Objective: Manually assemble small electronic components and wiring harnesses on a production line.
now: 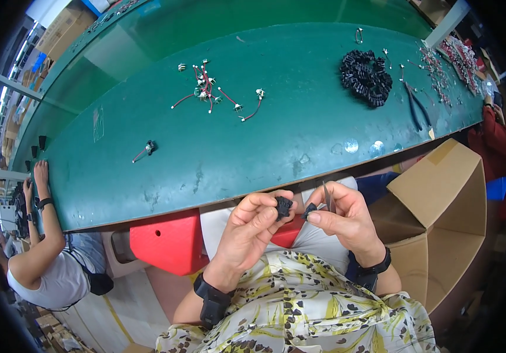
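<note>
In front of my body, just off the near table edge, my left hand [257,219] pinches a small black part [284,207] between thumb and fingers. Close beside it, my right hand [345,213] holds a smaller black piece [309,211] between thumb and forefinger. A thin, pointed metal tool [327,196] sticks up from the same right-hand fingers; most of it is hidden, so its kind cannot be told. A narrow gap separates the two black pieces.
On the green table [206,159] lie several red-wired connectors [204,88], a coiled black strip of parts [366,77] and dark-handled pliers [416,107]. An opened cardboard box [441,206] stands at right, a red stool [167,241] at left. A co-worker [53,265] sits far left.
</note>
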Motion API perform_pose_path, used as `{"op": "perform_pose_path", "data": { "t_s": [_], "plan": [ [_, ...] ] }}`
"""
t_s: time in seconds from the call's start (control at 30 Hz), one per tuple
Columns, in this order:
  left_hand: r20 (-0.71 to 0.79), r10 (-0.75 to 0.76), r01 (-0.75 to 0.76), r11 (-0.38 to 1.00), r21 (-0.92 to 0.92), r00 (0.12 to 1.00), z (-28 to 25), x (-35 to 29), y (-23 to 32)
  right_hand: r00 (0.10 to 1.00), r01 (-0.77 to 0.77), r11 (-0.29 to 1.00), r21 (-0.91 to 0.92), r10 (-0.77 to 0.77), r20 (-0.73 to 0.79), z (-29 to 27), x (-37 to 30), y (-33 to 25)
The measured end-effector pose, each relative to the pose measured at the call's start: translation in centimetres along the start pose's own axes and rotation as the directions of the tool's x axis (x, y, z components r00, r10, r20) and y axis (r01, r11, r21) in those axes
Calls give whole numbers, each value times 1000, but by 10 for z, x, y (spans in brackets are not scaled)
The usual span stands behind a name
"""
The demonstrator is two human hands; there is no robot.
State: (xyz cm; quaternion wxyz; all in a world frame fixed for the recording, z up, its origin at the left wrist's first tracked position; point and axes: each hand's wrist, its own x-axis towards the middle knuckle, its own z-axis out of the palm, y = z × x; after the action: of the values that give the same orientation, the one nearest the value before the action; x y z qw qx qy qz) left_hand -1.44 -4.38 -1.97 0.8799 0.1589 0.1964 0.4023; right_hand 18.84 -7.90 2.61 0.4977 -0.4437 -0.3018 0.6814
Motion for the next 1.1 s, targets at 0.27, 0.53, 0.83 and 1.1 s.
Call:
{"op": "perform_pose_path", "data": {
  "t_s": [0.27, 0.53, 0.83, 1.1],
  "plan": [
    [32, -23, 18, 991, 132, 999, 14, 4, 2, 996, 68, 990, -127, -60, 68, 2, 1, 8],
    [5, -106, 105, 993, 55, 994, 12, 0, 9, 985, 173, 904, -390, -165, 55, 2, -2, 9],
    [-13, -131, 131, 974, 185, 991, 6, 1, 12, 978, 206, 665, -718, -153, 139, 11, 5, -31],
    [22, -181, 178, 980, 88, 983, -5, -10, 17, 899, 379, 589, -714, -49, 436, 23, 23, -39]
  ]
}}
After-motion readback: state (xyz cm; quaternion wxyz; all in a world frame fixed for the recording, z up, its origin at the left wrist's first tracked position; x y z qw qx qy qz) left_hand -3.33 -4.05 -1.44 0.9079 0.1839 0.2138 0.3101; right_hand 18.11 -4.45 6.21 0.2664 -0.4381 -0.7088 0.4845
